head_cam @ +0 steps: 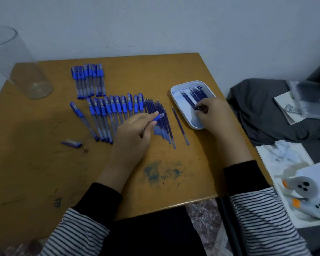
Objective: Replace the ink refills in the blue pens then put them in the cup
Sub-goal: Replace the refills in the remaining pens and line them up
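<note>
Tabletop (174, 71): left grip (135, 133) holds pen (158, 117), right grip (209, 111) refill (188, 99)

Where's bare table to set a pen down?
Bare: the near-left table, from the loose cap to the near edge; also the far strip between the far pens and the tray. Crowded: mid-table, where the pen row, refills, left hand and right hand sit.

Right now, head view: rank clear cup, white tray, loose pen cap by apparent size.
1. clear cup: largest, though wide-angle stretch at the frame edge may exaggerate it.
2. white tray
3. loose pen cap: smallest by far.
</note>
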A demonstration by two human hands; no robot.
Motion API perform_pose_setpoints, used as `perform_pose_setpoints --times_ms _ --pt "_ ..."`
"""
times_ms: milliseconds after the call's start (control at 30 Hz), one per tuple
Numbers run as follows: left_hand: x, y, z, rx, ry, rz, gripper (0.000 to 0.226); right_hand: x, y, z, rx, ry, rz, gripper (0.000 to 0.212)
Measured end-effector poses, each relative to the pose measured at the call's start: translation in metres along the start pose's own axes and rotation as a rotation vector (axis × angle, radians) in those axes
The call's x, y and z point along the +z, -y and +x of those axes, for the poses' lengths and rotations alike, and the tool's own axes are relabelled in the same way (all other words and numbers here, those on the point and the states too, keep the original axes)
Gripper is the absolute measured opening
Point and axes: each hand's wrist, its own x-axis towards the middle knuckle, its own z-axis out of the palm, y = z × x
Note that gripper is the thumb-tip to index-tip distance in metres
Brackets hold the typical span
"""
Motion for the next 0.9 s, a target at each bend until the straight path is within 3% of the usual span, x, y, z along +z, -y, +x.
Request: perform_pose_setpoints --times_ms 767,900 --pt "-0.001 0.000 0.000 -0.002 0.001 0.011 0.029 -0.002 0.013 0.004 -0.015 0.087 -0.025 0.021" --pt "-0.001 0.001 -0.001 0.001 0.003 0.012 0.029 0.000 0.013 0.000 0.036 0.050 0.091 0.020"
